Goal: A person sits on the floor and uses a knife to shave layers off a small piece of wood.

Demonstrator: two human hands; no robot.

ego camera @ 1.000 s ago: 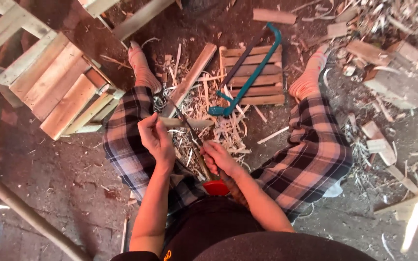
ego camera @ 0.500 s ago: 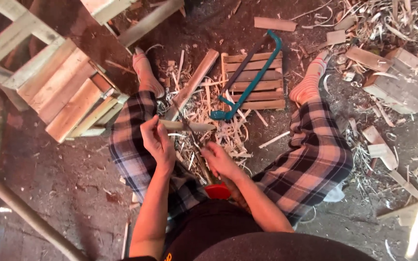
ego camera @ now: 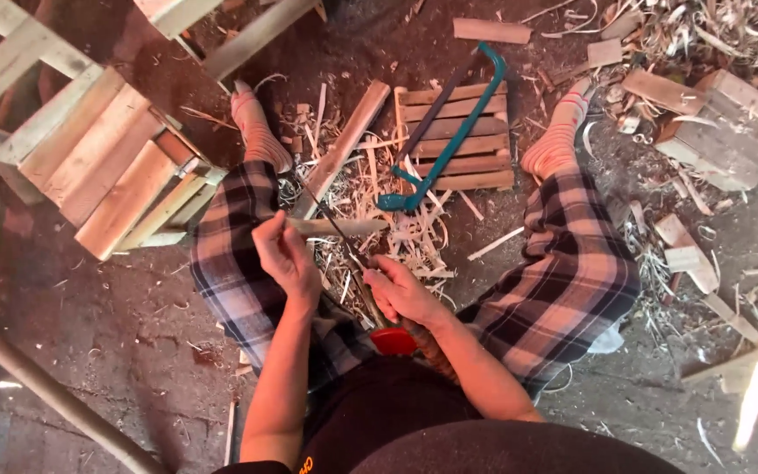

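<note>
I sit on the ground with my legs in plaid trousers spread apart. My left hand [ego camera: 284, 254] grips one end of a short pale wooden stick [ego camera: 344, 226], which lies level across my lap. My right hand [ego camera: 401, 294] is closed around the handle of a long dark blade [ego camera: 331, 219] with a red butt [ego camera: 394, 341]. The blade runs up and left from that hand and crosses the stick. A heap of pale wood shavings [ego camera: 396, 233] lies between my legs under both hands.
A teal bow saw [ego camera: 458, 132] rests on a small slatted pallet [ego camera: 471, 158] beyond my hands. A wooden plank [ego camera: 344, 145] lies beside it. A slatted wooden crate [ego camera: 107, 167] stands at the left, wood offcuts [ego camera: 712, 105] at the right, a pole [ego camera: 37, 386] at lower left.
The view has shifted slightly. My left hand has slid a little left along the stick, and more of the stick shows. My right hand keeps the blade against it.
</note>
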